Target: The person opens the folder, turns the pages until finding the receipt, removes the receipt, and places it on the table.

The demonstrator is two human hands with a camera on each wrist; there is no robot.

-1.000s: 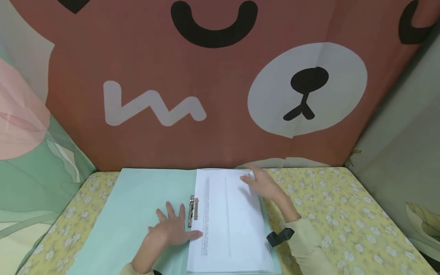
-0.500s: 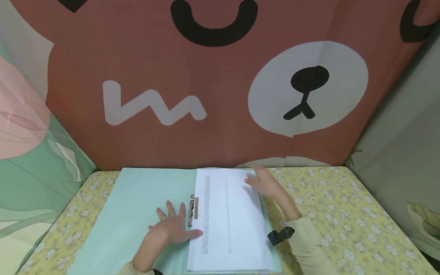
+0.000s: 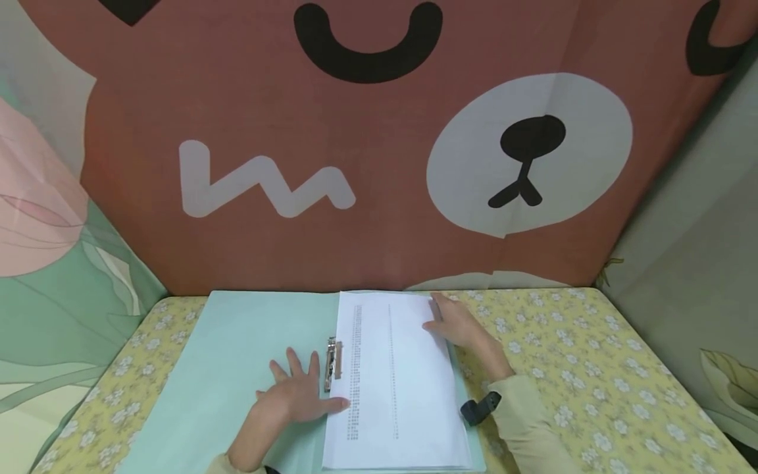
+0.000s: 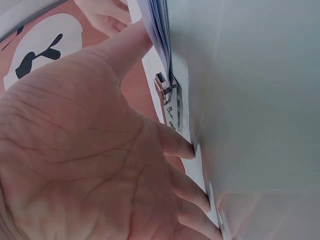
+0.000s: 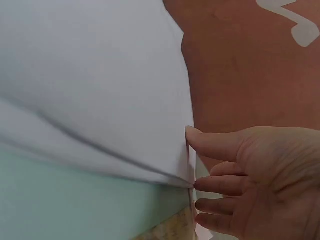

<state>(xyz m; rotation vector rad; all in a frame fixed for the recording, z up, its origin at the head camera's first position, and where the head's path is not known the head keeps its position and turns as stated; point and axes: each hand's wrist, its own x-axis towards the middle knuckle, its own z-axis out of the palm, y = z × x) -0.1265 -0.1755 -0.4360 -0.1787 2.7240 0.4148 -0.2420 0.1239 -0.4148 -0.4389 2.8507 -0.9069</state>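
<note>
A pale green folder (image 3: 260, 322) lies spread open on the table, with a stack of printed paper (image 3: 408, 382) on its right side. A metal clip (image 3: 333, 362) sits at the stack's left edge. My left hand (image 3: 293, 395) rests on the folder's left cover, fingers spread, its thumb on the paper's left margin. At the upper right corner of the stack is my right hand (image 3: 462, 324). In the right wrist view, its thumb and forefinger touch the edge of the top sheet (image 5: 110, 90), set apart from each other; the sheet's lower edge bows a little off the folder.
A yellow flowered cloth (image 3: 568, 368) covers the table. Behind it stands a reddish-brown backdrop (image 3: 266, 250) with a bear's muzzle printed on it. Fabric hangs (image 3: 699, 217) at the right side. A black wrist strap (image 3: 481, 408) is on my right arm.
My right hand has drawn slightly down along the paper's upper right corner, its thumb shifting down and a little right across the sheet. My left hand has stayed in place.
</note>
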